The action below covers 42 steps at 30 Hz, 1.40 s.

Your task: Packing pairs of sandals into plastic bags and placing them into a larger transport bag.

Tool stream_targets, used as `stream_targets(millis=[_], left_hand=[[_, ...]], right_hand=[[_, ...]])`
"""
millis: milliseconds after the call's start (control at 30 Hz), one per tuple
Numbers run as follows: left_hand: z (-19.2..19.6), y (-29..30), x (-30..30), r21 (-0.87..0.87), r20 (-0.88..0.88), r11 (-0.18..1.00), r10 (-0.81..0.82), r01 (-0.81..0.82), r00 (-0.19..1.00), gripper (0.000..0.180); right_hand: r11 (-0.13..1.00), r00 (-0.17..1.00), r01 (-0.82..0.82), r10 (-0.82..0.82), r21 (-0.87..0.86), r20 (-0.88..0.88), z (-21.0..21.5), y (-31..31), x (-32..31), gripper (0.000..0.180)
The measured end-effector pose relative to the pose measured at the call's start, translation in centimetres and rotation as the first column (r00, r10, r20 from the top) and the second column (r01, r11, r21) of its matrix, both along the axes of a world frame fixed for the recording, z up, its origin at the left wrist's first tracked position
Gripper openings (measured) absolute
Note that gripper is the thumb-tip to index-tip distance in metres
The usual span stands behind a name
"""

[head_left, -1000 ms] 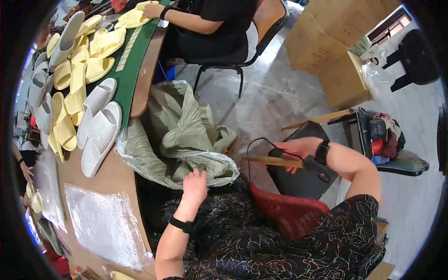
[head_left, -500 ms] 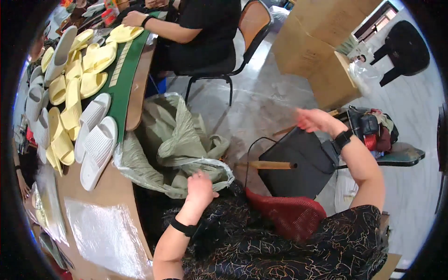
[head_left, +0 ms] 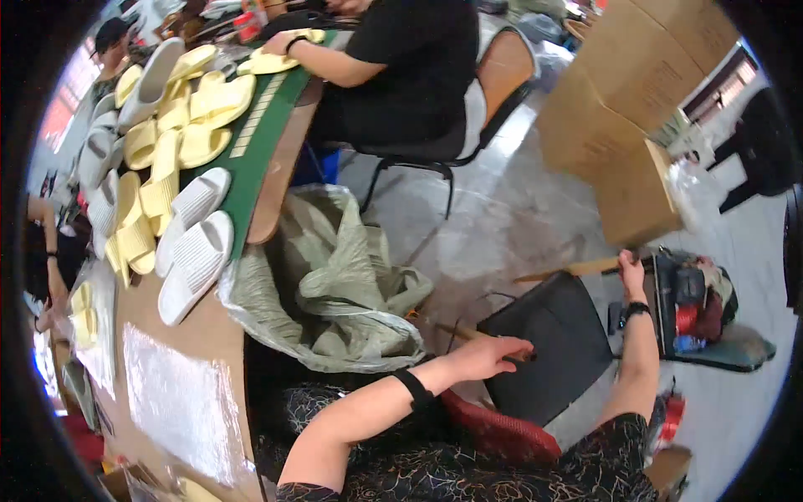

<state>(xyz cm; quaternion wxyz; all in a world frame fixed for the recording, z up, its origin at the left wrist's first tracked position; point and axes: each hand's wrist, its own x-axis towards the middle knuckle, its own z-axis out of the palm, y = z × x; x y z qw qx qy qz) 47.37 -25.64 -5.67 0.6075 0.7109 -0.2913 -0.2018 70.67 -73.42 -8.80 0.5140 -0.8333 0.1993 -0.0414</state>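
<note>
A black seat [head_left: 548, 335] with wooden legs lies tipped in front of me. My left hand [head_left: 489, 358] has its fingers over the end of the nearer wooden leg [head_left: 458, 331], whose dark tip shows past them. At the far right corner of the seat, my right hand [head_left: 632, 274] is closed round the end of the other wooden leg [head_left: 585, 268]. A red mesh piece [head_left: 502, 428] is close below my left hand. To the left of the seat stands a large grey-green sack [head_left: 335, 293], its mouth open and folded.
Yellow and white slippers [head_left: 196, 266] cover the table at left, near a clear plastic sheet [head_left: 184, 393]. A person in black [head_left: 410, 84] sits on a chair [head_left: 506, 71] beyond the table. Cardboard boxes [head_left: 636, 192] and a bench of bags [head_left: 707, 301] stand at right.
My left hand has gone from the sack's rim rightward to the nearer wooden leg. My right hand has closed on the other leg. The view has shifted.
</note>
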Motion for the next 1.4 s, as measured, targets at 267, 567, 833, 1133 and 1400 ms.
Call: stream_targets(millis=[267,567,833,1133,1400], left_hand=[[-1.5,2.7,-2.1,0.143,0.110,0.984,0.092,-0.107,0.990,0.031],[-1.1,4.8,-4.3,0.173,0.203,0.971,0.130,-0.166,0.971,0.035],[-0.1,11.4,-7.3,0.450,0.294,0.780,0.330,-0.435,0.897,0.052],[-6.2,15.3,-10.6,0.865,0.114,0.470,0.156,-0.176,0.981,0.038],[-1.0,19.1,-13.8,0.547,0.405,0.536,0.502,-0.643,0.764,0.025]], right_hand=[[0.949,0.945,-0.314,0.313,-0.004,0.093,0.6,16.4,6.4,0.024],[0.804,0.804,-0.594,0.595,-0.033,0.025,1.0,33.3,10.8,0.026],[0.286,0.829,-0.401,0.518,-0.870,-0.212,10.8,46.0,2.7,0.082],[-0.169,-0.167,-0.964,0.986,-0.204,-0.027,25.3,64.6,-8.9,0.029],[-0.583,-0.408,-0.643,0.809,-0.496,-0.422,4.5,67.6,-7.4,0.067]])
